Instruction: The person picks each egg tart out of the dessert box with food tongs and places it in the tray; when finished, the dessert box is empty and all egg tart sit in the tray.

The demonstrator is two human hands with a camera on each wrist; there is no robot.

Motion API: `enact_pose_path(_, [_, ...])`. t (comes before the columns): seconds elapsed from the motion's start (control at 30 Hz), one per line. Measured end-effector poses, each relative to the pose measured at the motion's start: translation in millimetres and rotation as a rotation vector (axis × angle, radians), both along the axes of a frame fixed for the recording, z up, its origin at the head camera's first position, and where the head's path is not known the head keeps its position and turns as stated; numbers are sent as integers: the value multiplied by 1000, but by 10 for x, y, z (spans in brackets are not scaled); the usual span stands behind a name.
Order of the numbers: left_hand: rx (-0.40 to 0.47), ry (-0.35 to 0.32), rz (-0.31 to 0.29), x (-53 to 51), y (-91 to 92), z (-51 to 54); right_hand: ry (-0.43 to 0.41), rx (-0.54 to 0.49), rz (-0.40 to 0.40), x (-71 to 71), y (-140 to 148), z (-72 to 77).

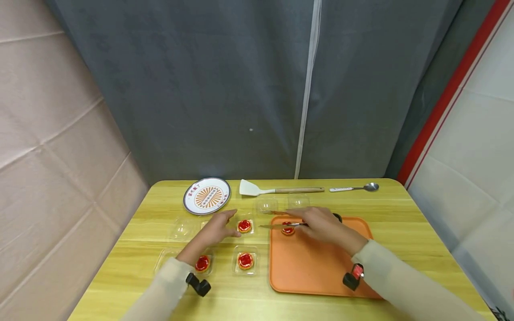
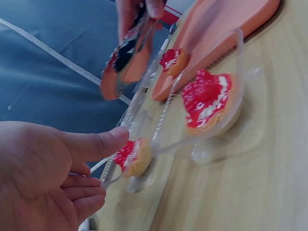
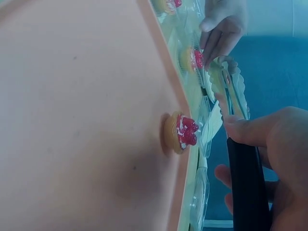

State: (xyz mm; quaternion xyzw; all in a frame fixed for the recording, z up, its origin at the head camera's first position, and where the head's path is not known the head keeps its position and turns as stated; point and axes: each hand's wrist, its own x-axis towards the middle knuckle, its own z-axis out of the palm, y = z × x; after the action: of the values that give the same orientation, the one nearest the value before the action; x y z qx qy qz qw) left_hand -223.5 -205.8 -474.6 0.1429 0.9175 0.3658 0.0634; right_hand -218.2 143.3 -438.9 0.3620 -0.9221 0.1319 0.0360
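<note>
A yellow wood-grain table [image 1: 230, 296] is bearing an orange tray [image 1: 321, 267]. Clear-plastic boxes [image 1: 299, 201], a white plate [image 1: 207, 196], white-headed spatula [image 1: 277, 191] and metal spoon [image 1: 355, 188] are lying nearby.

I find the head camera highest and farthest off, facing forward and down across the pale yellow wood-grain table [image 1: 225, 294] to the dark grey fabric curtain [image 1: 201, 89]. The left-wrist camera sits close and low (its picture rolled sideways), looking past the bare left hand [image 2: 50, 166] toward the flat orange plastic tray [image 2: 226, 24]. The right-wrist camera, close over that tray, faces the left hand; both wrist views share the round red-topped tart [image 3: 180, 132] and black-handled metal tongs [image 3: 243, 159].
</note>
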Motion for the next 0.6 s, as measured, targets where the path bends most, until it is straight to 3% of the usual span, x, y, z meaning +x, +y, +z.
enact_pose_path(0.6, [-68, 5, 30, 10, 86, -95, -42, 44, 36, -109, -408, 66])
